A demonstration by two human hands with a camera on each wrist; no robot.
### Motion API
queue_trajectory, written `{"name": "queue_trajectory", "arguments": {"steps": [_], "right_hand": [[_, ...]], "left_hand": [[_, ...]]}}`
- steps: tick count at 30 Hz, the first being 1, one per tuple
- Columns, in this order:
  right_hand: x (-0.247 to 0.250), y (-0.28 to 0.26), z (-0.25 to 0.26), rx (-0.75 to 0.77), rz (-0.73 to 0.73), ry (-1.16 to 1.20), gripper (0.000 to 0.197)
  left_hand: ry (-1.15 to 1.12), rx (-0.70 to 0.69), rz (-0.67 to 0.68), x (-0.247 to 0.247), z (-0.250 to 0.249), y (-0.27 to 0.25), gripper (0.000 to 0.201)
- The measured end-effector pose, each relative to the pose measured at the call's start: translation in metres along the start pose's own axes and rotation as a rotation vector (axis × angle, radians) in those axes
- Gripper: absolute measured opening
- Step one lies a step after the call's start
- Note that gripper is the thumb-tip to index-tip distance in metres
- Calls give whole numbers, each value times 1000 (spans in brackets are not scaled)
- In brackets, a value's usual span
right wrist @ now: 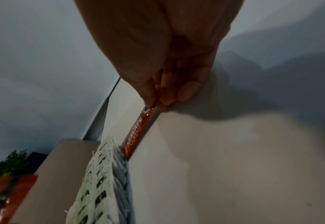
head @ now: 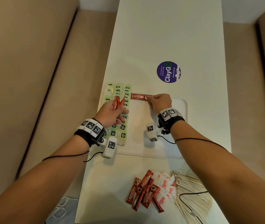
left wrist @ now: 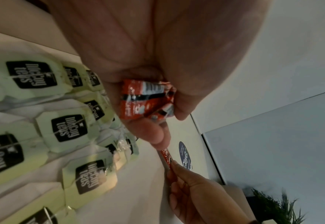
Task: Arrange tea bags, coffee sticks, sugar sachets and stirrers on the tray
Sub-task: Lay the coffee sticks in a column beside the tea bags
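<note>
Right hand (head: 160,102) pinching coffee stick (head: 139,96)

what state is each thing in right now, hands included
left hand: grips a bunch of coffee sticks above the tea bags
right hand: pinches one end of a single coffee stick
tea bags: laid in rows on the tray
loose coffee sticks, sugar sachets, stirrers: piled on the table, off the tray

The coffee sticks (head: 145,192) are glossy red foil-like wrappers that catch the light; the tea bags (left wrist: 68,128) look like soft matt paper; the stirrers (head: 193,191) pale bare wood; the tray (head: 182,109) and table (head: 169,38) smooth matt white.
</note>
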State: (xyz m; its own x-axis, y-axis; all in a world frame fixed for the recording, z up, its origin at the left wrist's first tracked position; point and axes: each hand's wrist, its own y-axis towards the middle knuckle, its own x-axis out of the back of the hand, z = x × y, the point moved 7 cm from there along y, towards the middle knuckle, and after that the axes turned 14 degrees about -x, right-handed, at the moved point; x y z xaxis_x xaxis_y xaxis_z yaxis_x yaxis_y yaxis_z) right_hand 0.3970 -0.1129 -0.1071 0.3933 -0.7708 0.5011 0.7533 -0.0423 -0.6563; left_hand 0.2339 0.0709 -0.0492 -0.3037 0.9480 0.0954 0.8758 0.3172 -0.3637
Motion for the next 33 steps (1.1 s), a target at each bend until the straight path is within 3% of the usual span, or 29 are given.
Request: {"name": "queue_trajectory", "arguments": {"steps": [7, 11, 16, 20, 24, 29, 33], "right_hand": [[1, -4, 1, -7, -28, -68, 21], [5, -8, -3, -38, -47, 40, 27], [1, -41, -2, 61, 118, 57, 23], [-2, -86, 4, 194, 285, 9, 31], [-6, -119, -2, 220, 413, 37, 38], [-4, -141, -9, 264, 459, 66, 21], [6, -151, -13, 293, 414, 78, 15]], "left_hand": [[-16, 8, 0, 2, 2, -3, 11], [-10, 1, 6, 2, 0, -7, 13], [3, 0, 42, -2, -2, -16, 19], [-3, 10, 73, -9, -2, -25, 19], [22, -12, 107, -17, -7, -39, 17], [51, -48, 152, -26, -15, -56, 13], [16, -45, 137, -25, -12, -67, 16]]}}
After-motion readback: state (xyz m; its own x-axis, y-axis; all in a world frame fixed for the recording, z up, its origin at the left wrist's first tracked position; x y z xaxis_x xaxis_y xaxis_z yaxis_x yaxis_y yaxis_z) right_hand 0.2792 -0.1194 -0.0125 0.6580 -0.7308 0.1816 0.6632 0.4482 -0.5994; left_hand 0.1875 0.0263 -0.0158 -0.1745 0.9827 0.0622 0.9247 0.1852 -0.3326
